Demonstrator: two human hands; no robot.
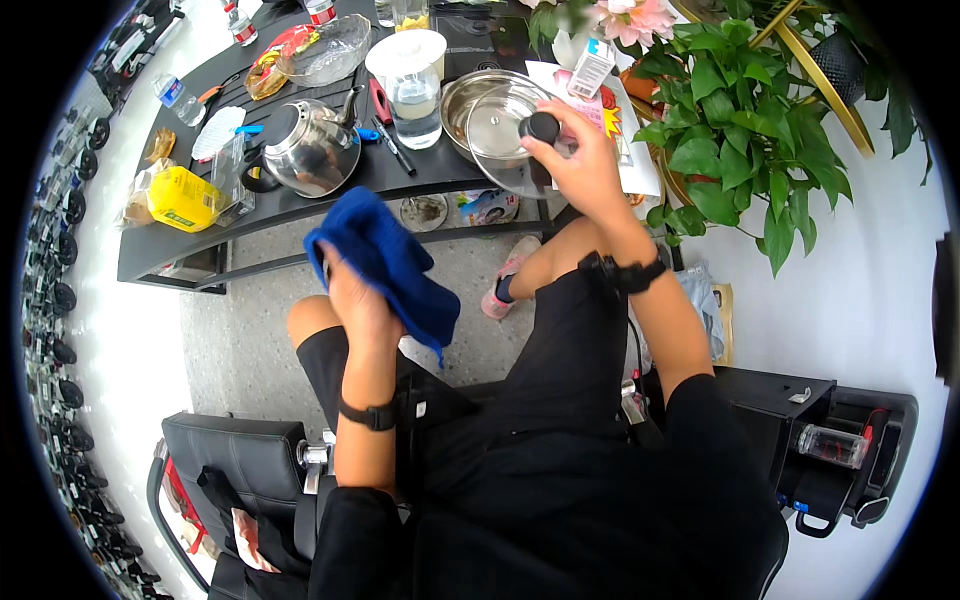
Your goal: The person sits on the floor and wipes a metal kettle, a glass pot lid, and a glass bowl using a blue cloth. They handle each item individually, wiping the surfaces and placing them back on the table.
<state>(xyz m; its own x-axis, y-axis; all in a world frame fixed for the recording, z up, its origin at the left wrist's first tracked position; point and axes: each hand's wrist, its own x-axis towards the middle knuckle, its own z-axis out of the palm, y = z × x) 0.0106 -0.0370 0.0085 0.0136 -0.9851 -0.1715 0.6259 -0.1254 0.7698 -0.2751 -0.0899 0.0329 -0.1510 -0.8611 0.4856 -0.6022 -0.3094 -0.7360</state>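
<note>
My left hand (360, 300) grips a blue cloth (390, 262), which hangs in folds in front of the table edge, above my lap. With my right hand (585, 154) I hold a glass pot lid (495, 142) by its black knob (541, 129). The lid is tilted and overlaps the near right side of a stainless steel pot (457, 94) on the table. Whether lid and pot touch, I cannot tell. Left of the pot stand a clear pitcher of water with a white lid (417, 112) and a shiny metal kettle (319, 154).
On the black table (300, 206) are pens (394, 146), a yellow package (184, 199), a plastic bottle (178, 99) and a glass bowl (330, 56). A small white box (592, 67) and a leafy potted plant (735, 127) stand at the right. A black chair (236, 457) is at my left.
</note>
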